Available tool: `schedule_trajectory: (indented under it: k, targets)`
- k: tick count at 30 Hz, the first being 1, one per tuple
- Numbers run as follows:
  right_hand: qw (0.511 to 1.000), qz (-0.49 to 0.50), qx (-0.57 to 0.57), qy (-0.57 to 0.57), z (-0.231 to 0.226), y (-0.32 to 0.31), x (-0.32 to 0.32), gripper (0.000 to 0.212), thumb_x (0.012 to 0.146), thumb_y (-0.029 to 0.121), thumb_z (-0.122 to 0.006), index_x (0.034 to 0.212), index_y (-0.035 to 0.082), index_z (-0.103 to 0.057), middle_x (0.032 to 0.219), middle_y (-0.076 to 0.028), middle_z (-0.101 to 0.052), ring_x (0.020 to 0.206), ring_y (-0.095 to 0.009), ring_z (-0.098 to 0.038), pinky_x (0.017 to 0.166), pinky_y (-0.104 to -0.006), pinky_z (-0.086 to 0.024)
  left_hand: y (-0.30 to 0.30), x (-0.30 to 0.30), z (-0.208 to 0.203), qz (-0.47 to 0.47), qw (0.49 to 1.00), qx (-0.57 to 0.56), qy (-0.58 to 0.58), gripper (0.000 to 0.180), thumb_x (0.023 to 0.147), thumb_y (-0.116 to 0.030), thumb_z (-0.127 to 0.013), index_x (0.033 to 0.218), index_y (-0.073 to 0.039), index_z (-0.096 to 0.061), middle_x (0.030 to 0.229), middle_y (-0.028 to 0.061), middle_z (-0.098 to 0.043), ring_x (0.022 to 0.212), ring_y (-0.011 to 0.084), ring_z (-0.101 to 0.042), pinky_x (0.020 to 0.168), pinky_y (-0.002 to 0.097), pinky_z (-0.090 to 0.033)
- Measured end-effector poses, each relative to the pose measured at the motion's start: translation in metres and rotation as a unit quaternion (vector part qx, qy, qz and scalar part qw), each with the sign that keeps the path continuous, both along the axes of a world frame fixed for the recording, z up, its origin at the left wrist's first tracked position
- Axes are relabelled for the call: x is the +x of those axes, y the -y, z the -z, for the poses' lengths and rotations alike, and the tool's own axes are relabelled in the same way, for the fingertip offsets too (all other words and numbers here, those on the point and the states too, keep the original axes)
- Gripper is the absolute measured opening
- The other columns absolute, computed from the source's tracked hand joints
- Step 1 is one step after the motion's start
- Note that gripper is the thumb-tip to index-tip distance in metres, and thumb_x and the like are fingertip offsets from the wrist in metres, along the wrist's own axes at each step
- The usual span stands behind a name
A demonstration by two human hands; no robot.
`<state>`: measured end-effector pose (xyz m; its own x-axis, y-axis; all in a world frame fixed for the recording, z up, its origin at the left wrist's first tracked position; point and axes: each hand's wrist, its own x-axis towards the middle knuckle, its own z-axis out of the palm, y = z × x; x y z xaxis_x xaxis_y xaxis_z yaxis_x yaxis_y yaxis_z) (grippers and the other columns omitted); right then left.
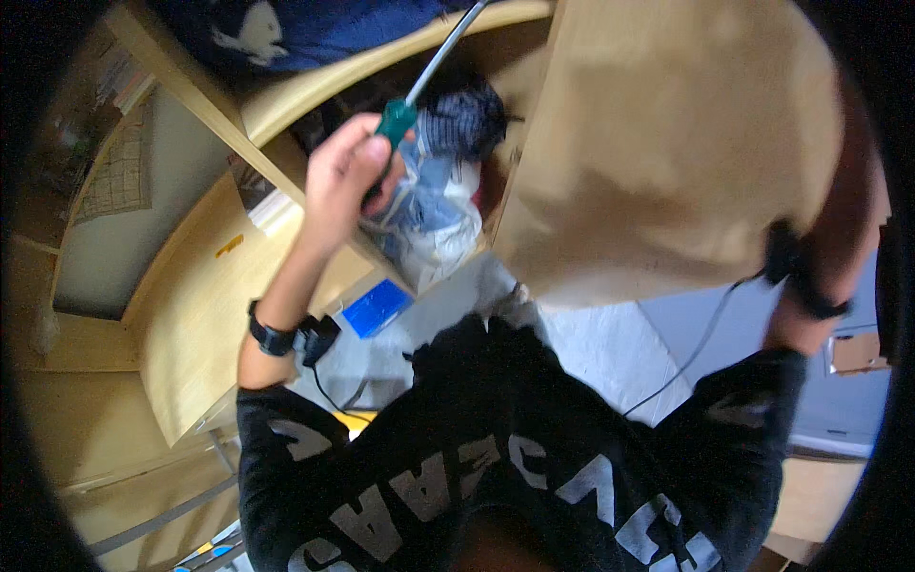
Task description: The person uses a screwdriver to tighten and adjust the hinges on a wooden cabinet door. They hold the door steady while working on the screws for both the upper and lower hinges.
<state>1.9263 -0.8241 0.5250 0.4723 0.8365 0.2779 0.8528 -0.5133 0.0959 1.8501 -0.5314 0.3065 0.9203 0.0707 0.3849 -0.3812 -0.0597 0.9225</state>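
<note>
My left hand (353, 172) is closed around the green and black handle of a screwdriver (396, 120). Its metal shaft points up and to the right, and the tip runs to the top edge of the view. Below the hand lies an open wooden compartment holding crumpled plastic bags and cloth (434, 214). A large light-brown wooden panel (667, 124) stands to the right of that compartment. My right forearm (843, 238) reaches up along the panel's right side; the hand itself falls outside the visible picture.
Left of the compartment is a curved wooden surface (195, 305) with a small yellow object (229, 246). A blue rectangular item (376, 308) sits below the compartment. Dark blue printed fabric (305, 33) lies at the top. Cables (701, 345) run from the bands on both wrists.
</note>
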Motion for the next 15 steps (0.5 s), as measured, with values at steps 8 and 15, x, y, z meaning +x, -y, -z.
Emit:
schedule_trajectory:
  k: [8,15]
  targets:
    - [0.731,-0.155,0.34,-0.571,0.192,-0.081,0.021,0.04,0.09,0.034,-0.054,0.111,0.0,-0.057,0.095,-0.009,-0.062,0.082,-0.014,-0.057,0.07,-0.0271,-0.046,0.061,0.027,-0.005,-0.003,0.997,-0.002,0.078,0.023,0.094,-0.019,-0.043,0.102,0.0,-0.052,0.062,0.0029,-0.052,0.051,0.0089,-0.048,0.046,0.0229,-0.037]
    - [0.608,-0.135,0.575,-0.531,0.211,-0.078,0.043,0.034,0.095,0.027,-0.042,0.107,-0.003,-0.052,0.109,-0.017,-0.058,0.097,-0.022,-0.058,0.091,-0.0366,-0.043,0.044,0.069,-0.037,-0.303,0.852,0.385,0.183,0.026,0.08,-0.024,-0.055,0.063,-0.004,-0.056,0.064,0.0156,-0.057,0.06,0.0326,-0.058,0.054,0.0414,-0.047]
